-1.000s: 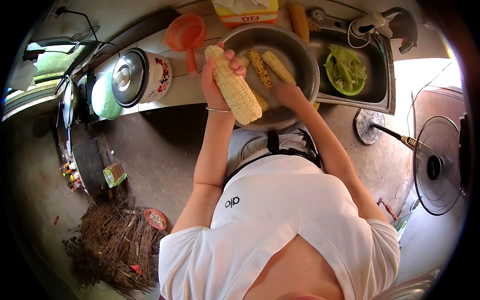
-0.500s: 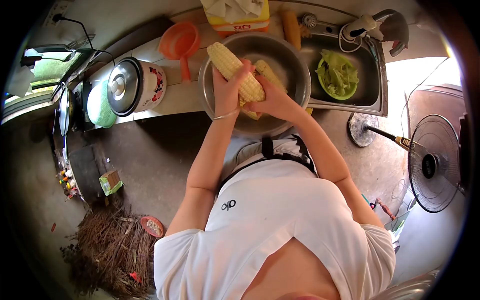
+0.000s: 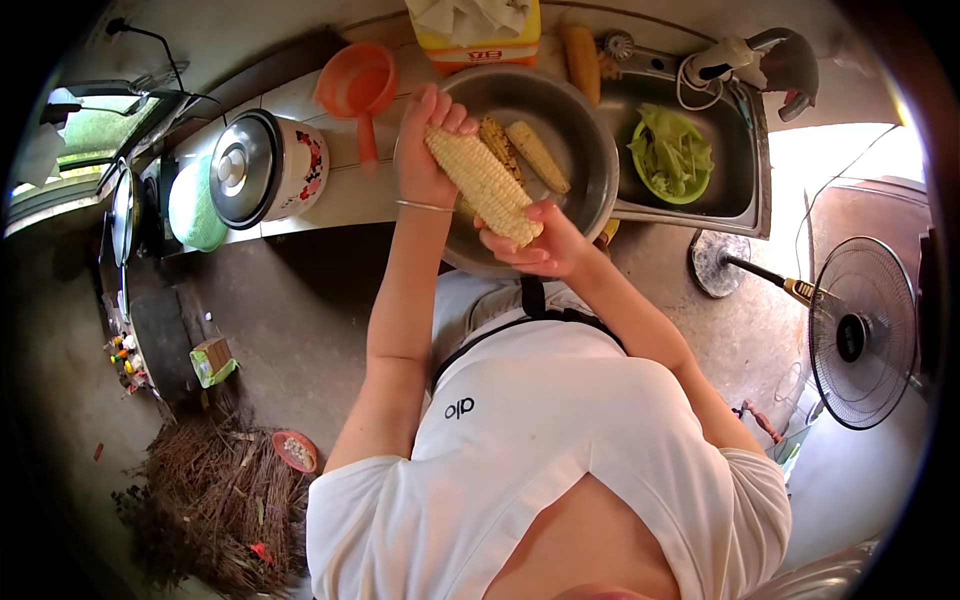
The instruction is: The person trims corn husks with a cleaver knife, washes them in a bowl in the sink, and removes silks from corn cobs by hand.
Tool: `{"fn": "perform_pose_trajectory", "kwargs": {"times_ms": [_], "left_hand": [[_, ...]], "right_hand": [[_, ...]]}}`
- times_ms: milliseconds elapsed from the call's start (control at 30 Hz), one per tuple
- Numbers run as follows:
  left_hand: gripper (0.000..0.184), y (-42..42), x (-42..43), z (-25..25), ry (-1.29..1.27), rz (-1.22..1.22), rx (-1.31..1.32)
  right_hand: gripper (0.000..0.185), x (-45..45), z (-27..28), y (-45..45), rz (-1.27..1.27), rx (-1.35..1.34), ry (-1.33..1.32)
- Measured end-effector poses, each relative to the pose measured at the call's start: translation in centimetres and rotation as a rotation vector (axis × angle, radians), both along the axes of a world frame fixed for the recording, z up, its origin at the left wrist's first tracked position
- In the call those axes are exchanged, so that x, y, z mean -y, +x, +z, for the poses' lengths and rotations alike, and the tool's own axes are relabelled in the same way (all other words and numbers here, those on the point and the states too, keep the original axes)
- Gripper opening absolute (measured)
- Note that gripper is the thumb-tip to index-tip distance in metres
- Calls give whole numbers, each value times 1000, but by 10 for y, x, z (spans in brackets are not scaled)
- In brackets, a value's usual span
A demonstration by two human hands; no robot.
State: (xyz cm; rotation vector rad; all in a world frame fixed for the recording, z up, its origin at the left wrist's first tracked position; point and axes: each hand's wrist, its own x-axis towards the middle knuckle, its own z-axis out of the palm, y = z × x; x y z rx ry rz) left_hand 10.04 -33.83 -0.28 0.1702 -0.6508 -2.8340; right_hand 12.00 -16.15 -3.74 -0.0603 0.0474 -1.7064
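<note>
A pale ear of corn (image 3: 480, 185) slants between my two hands over the near left part of a large metal basin (image 3: 586, 135). My left hand (image 3: 428, 145), with a bracelet at its wrist, is closed around the upper end. At the lower end, my right hand (image 3: 545, 245) grips the ear with thumb and fingers. Inside the basin lie a slim yellow corn cob (image 3: 540, 158) and a darker, speckled cob (image 3: 497, 140). Another yellow piece is partly hidden behind the held ear.
Left of the basin are an orange dipper (image 3: 357, 80) and a lidded floral pot (image 3: 300, 170). A sink (image 3: 735, 130) on the right holds a green bowl of leaves (image 3: 672, 150). A yellow box (image 3: 475, 50) stands behind the basin. A fan (image 3: 855, 335) stands at far right.
My left hand has shifted left to the ear's upper end. My right hand has come down toward me with the lower end. The cobs in the basin show more clearly now.
</note>
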Motion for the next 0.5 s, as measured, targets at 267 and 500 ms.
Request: {"fn": "perform_pose_trajectory", "kwargs": {"times_ms": [267,500], "left_hand": [[23,-3,-9,0,-94,73,181],[28,2,-22,9,-279,-22,177]], "right_hand": [[57,-2,14,-21,-97,-831,517],[65,11,35,-9,-422,-1605,1033]]}}
